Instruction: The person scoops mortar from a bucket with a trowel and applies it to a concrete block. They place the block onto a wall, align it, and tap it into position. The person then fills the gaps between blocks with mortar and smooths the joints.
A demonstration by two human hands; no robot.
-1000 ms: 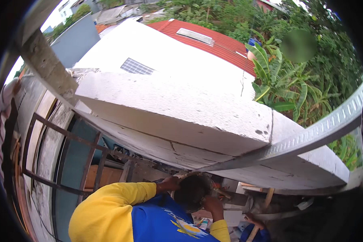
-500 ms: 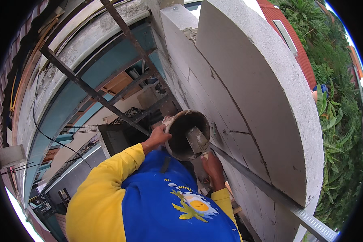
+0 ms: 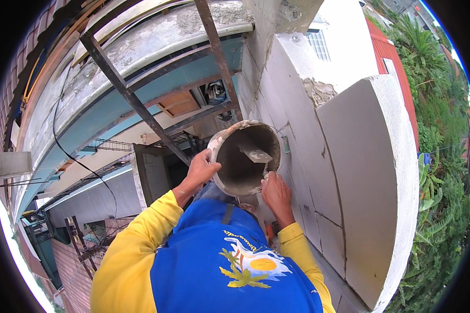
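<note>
**Round grey mortar-crusted bucket [image 3: 230, 160] held in front of your chest**

The bucket's open mouth faces you, just beyond your shirt front and close beside the wall on your right. Inside it lies the flat grey metal blade of a trowel [image 3: 256, 153], angled across the dark hollow; how much mortar sits below, you cannot tell from this view. Your left hand [image 3: 199, 171] is closed on the bucket's left rim, thumb toward the opening. Your right hand [image 3: 277, 195] is at the near right rim — its fingers drawn in narrow around the trowel's handle.

Past your hands runs the pale grey block wall [image 3: 326, 182], dark joints crossing its face. A large smooth white block [image 3: 363, 156] stands on it at the right, and rough tan mortar [image 3: 319, 92] clings just beside that block's far edge. To your left is a dark brown steel bar frame [image 3: 133, 101]; outside, beyond the wall — a red corrugated roof [image 3: 385, 60] and dense green foliage [image 3: 420, 57].
</note>
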